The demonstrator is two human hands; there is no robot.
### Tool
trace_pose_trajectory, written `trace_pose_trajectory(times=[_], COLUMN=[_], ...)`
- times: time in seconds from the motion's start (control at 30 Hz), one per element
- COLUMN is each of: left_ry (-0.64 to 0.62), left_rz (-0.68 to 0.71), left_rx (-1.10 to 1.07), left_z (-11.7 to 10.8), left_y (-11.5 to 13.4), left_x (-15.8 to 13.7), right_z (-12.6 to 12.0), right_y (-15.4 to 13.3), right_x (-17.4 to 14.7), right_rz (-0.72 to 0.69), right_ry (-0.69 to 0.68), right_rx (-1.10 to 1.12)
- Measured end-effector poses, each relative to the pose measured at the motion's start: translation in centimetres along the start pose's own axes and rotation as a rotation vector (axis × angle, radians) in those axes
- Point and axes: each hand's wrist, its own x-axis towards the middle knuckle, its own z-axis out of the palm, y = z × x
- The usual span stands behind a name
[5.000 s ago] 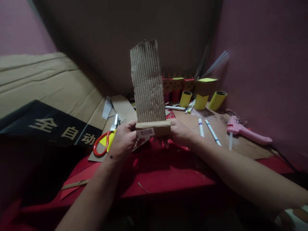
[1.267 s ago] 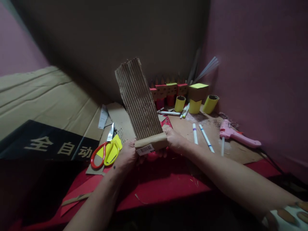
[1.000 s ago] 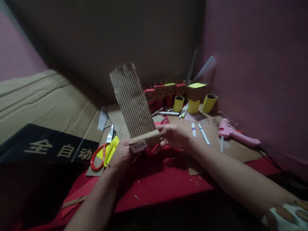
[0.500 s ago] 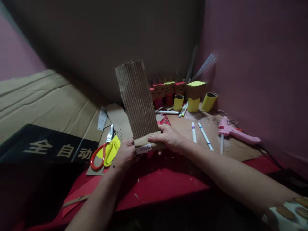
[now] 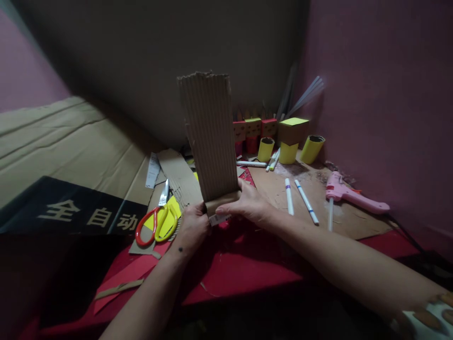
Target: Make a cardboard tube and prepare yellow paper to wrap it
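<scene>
Holding ridged cardboard (image 5: 210, 137) upright, hands (image 5: 194, 227) (image 5: 250, 204) grasp its curled end (image 5: 213, 206).

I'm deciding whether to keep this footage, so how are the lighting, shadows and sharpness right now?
Head view: dim light, nearly black along the bottom middle; head view: the ribbed cardboard is shaded, its ridges readable; head view: dark shadow on the red cloth below it; head view: scissors and pink glue gun fairly sharp, but the clear sticks look smeared.

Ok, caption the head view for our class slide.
Left hand and right hand hold a corrugated cardboard strip, lower end curled, near scissors.
</scene>
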Motion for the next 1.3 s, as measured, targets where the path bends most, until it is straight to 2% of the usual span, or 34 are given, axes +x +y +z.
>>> trace_pose_trajectory(times=[0.13, 0.3, 0.53, 0.73, 0.83, 1.03, 1.13, 1.3], left_ry=[-0.044, -0.051, 0.088, 0.093, 0.08, 0.092, 0.134, 0.145], left_rz=[0.058, -0.002, 0.059, 0.073, 0.083, 0.14, 0.213, 0.277], left_rx=[-0.027, -0.005, 0.156, 0.182, 0.167, 0.236, 0.319, 0.348], left_z=[-0.1, -0.6, -0.6, -0.4, -0.5, -0.8, -0.9, -1.0], left_y=[-0.2, -0.8, -1.8, -1.4, -1.2, -1.4, -1.7, -2.1], left_x=[0.2, 0.5, 0.6, 0.4, 0.4, 0.6, 0.6, 0.7], right_z=[0.0, -0.3, -0.4, -0.3, -0.3, -0.4, -0.4, -0.3], right_y=[-0.1, -0.4, 0.4, 0.2, 0.1, 0.4, 0.7, 0.7], right_x=[-0.2, -0.7, 0.0, 0.0, -0.1, -0.2, -0.1, -0.2], right_rz=[0.006, 0.131, 0.104, 0.136, 0.097, 0.165, 0.141, 0.092], right_ry=[0.023, -0.043, 0.015, 0.033, 0.014, -0.033, -0.026, 0.006], right_rx=[0.002, 0.048, 0.187, 0.244, 0.267, 0.163, 0.095, 0.115])
